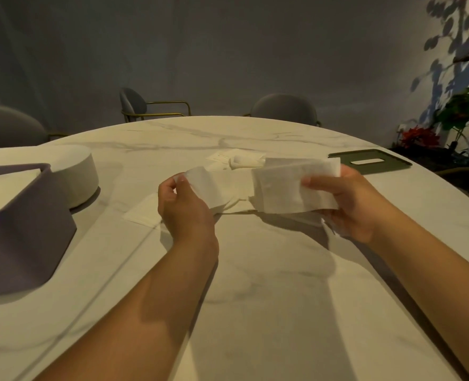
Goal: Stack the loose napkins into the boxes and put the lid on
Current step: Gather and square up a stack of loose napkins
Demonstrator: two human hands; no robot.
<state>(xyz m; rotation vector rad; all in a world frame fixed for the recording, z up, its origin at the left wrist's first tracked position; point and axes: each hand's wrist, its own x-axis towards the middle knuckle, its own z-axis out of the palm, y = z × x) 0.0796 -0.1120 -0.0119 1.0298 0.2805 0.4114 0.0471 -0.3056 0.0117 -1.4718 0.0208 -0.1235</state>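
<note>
Napkins, thin white tissue, soft and slightly creased: a folded bundle (293, 188) sits in the right grip (348, 204), thumb pressed flat on top, fingers curled beneath. Bundle is roughly rectangular, with its layered edges uneven. The left grip (183, 207) pinches the upper corner of a single sheet (200, 188) between thumb and fingertips, and the sheet hangs limp. Cannot tell whether sheet and bundle touch. Both are held above the bench (255, 284), which is white marble with grey veining, smooth, with a curved rim.

More loose napkins lie on the bench: a crumpled heap (236, 160) beyond the hands and a flat one (143, 214) just left of the left wrist.

Grey box (24, 232), matte with rounded corners, stands at the left; a pale stack (5, 185) shows inside. A round off-white container (76, 171) sits just behind it.

Lid (392, 160), dark green, a flat rounded rectangle with an oblong slot, lies at the far right, well apart from the box.

Grey padded chairs (282, 108) with brass-coloured frames stand behind the bench, and there are leafy plants (461, 111) at the right.
</note>
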